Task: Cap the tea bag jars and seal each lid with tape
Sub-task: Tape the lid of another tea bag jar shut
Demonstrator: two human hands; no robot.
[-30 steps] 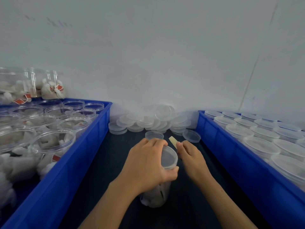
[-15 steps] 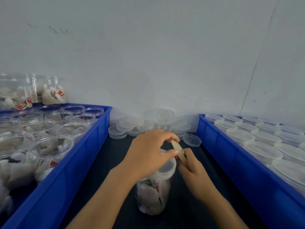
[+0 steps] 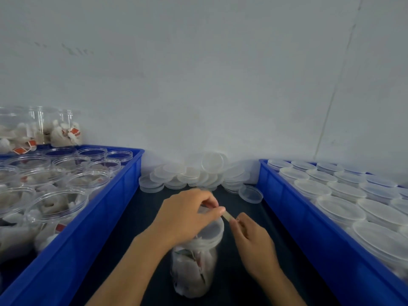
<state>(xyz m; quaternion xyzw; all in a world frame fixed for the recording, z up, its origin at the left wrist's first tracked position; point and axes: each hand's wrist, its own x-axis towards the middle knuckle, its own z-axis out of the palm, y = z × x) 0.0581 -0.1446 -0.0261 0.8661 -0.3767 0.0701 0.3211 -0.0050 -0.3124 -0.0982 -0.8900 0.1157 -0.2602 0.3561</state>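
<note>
A small packing workstation against a bare white wall (image 3: 198, 74). Deep blue plastic crates (image 3: 106, 217) hold rows of clear tea-bag jars (image 3: 59, 202), and loose translucent round lids (image 3: 194, 173) are heaped between them.

The left hand (image 3: 185, 217) hides much of the jar's lid (image 3: 213, 228); both blue crates run past the frame edges

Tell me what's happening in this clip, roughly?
A person is sealing a jar of tea bags standing on the dark table between two blue bins. The lid is on. Both hands, left hand and right hand, pinch a short strip of tape just above the lid. Uncapped jars fill the left bin; capped ones fill the right.
</note>
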